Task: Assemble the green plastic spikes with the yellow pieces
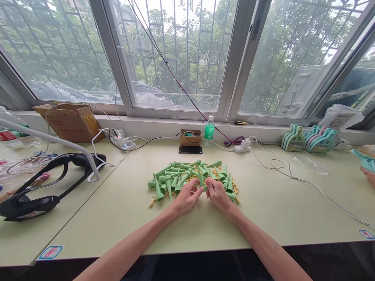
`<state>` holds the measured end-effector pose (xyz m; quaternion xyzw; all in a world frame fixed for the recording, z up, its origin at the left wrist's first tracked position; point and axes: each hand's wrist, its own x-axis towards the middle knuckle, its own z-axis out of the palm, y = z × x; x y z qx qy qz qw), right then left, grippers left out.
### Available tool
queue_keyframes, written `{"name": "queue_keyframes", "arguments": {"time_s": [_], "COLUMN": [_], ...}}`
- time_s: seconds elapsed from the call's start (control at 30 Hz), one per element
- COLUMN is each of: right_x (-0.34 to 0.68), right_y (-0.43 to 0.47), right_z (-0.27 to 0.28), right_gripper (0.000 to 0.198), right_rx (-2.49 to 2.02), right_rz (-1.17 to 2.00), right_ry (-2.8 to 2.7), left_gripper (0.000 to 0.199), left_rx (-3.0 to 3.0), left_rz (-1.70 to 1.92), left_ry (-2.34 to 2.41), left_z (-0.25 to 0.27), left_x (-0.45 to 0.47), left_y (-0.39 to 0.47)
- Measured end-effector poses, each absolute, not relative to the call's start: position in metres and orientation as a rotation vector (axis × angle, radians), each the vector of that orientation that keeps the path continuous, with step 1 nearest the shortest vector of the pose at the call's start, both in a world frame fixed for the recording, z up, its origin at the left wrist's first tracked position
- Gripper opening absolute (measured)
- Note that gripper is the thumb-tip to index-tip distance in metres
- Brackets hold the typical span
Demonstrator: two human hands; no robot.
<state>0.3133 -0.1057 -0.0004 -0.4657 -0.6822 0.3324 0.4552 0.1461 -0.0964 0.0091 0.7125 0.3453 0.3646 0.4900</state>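
Between my hands a green plastic plant watering spike [200, 176] stands point up, its wide collar low near my fingers. My left hand [186, 198] is closed around the collar end. My right hand [219, 194] pinches right beside the collar, and its fingertips hide whatever is in them. Behind and around both hands lies a loose pile of green watering spikes [168, 181], pointing in many directions. Small yellow plastic pieces [152, 201] show among them and at the pile's edges.
Behind the pile are a phone [190, 150], a small cardboard box [190, 137] and a green-labelled bottle [209, 132]. A black headset [52, 199] lies left. White cables [310, 185] cross the right side. Another person's hand [368, 175] holds small light-blue hangers [363, 159] at far right.
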Motion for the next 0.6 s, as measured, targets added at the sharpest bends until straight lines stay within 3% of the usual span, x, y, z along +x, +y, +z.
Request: {"name": "queue_keyframes", "arguments": {"time_s": [0.6], "right_x": [0.3098], "right_y": [-0.1094], "right_z": [0.0054], "right_gripper": [0.051], "right_rx": [-1.136], "right_rz": [0.762], "right_ry": [-1.642], "left_gripper": [0.020], "left_rx": [1.909], "left_rz": [0.973], "left_ry": [0.798], "left_z": [0.0084], "left_x": [0.1450], "left_y": [-0.0955]}}
